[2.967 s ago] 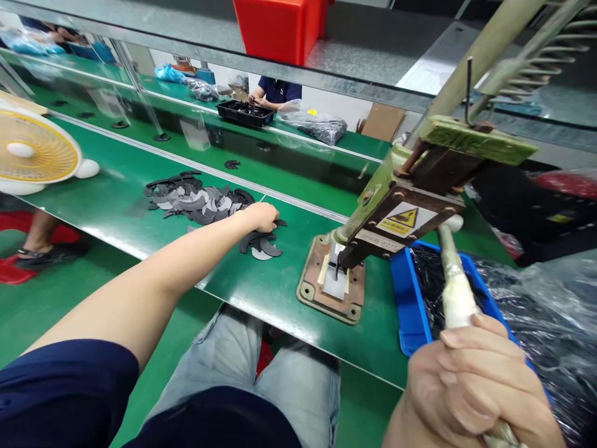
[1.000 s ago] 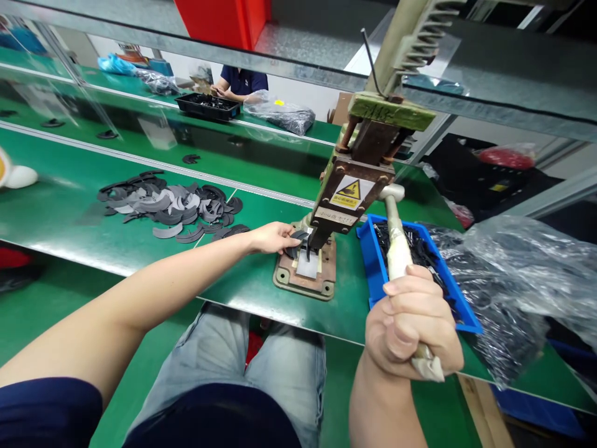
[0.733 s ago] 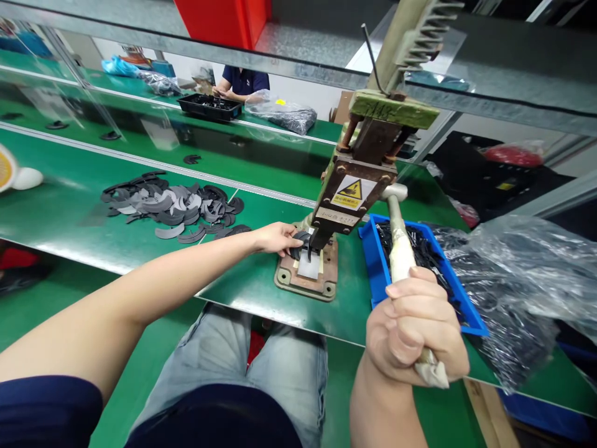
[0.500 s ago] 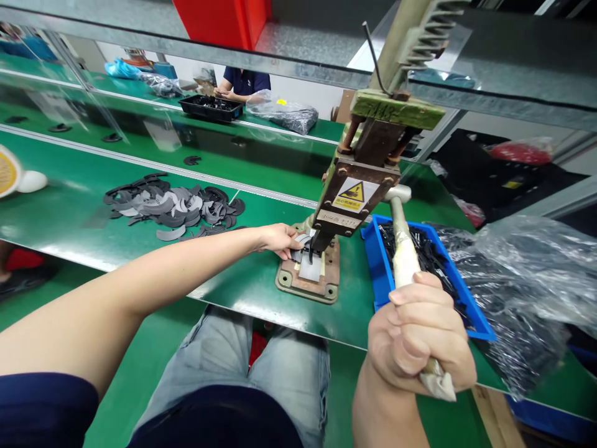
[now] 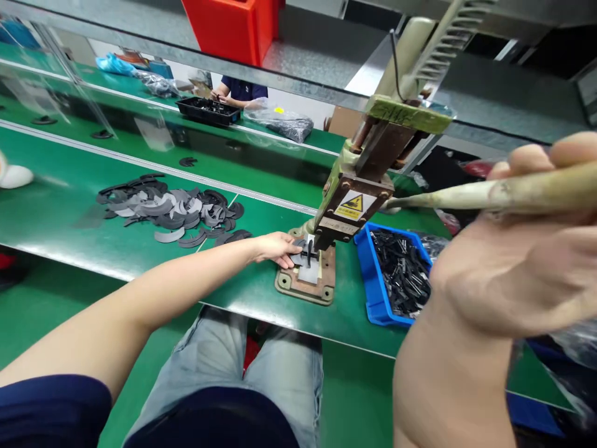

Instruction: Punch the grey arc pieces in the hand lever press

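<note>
My left hand (image 5: pixel 277 249) is at the base of a hand press (image 5: pixel 352 193), pinching a grey curved piece (image 5: pixel 297 256) at its edge. The piece lies by the small metal plate (image 5: pixel 308 274) on the press base, under the ram; my fingers partly cover it. A small dark upright part (image 5: pixel 310 252) stands beside the piece. My right hand (image 5: pixel 527 261), large and blurred near the camera, has its fingers over the press lever (image 5: pixel 457 196), which points toward me on the right.
Left of the press lies a heap of grey curved pieces (image 5: pixel 172 208). A blue bin (image 5: pixel 373 292) of black parts stands to the right. Beyond the glass, a person (image 5: pixel 240 90) sits behind a black tray (image 5: pixel 200 118). Overhead on the shelf is a red bin (image 5: pixel 233 31).
My right hand has swung the lever up and to the right, from low in front of me. The ram looks slightly higher. My left hand stays at the press base with the curved piece.
</note>
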Tool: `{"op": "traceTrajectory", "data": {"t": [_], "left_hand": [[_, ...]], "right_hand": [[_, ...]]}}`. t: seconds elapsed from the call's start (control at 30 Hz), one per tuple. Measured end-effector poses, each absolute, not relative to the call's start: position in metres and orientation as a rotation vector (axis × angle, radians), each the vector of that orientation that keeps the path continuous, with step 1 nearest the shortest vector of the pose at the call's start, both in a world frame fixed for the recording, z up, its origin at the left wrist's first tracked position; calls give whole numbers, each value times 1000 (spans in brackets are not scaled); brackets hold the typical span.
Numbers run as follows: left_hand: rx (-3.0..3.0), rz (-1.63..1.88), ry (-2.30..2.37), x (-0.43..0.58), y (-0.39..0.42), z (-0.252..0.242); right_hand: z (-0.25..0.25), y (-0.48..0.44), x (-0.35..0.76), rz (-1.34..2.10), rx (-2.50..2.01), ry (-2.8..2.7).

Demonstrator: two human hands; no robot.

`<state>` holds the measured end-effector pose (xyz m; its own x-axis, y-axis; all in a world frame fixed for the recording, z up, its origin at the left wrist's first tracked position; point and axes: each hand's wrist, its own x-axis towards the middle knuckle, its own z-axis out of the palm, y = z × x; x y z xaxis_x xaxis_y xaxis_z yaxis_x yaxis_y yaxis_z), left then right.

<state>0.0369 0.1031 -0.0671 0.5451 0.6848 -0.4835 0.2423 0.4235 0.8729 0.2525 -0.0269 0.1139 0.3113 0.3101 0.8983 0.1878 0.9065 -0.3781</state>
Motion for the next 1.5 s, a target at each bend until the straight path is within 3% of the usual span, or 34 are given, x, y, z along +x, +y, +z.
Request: {"op": "traceTrajectory", "data": {"t": [0.07, 0.17, 0.3, 0.43, 0.73, 0.9, 1.03, 1.27, 1.43, 1.5], "left_hand": [[1135, 402, 950, 27, 92, -62], [1165, 462, 873, 7, 72, -52], [1203, 488, 823, -13, 44, -38], [1225, 448, 753, -19, 20, -29], [1300, 420, 804, -27, 3, -38], [1816, 875, 1039, -25, -14, -25], [2114, 768, 939, -16, -25, -13], [1613, 504, 870, -2, -10, -38], [1477, 742, 877, 0, -12, -37], [1360, 689, 811, 1, -15, -34]], "right_hand": [[111, -24, 256, -10, -544, -1198], [57, -28, 257, -198, -737, -1131], [-42, -43, 235, 126, -1018, -1379], [-92, -55, 198, 411, -1129, -1585], [-85, -67, 198, 313, -1125, -1774], [-78, -72, 201, 181, -1111, -1840], [-76, -74, 201, 136, -1083, -1879], [-79, -85, 203, 148, -1065, -1851], [-84, -90, 207, 149, -1063, -1776], [-84, -89, 210, 150, -1034, -1797]]}}
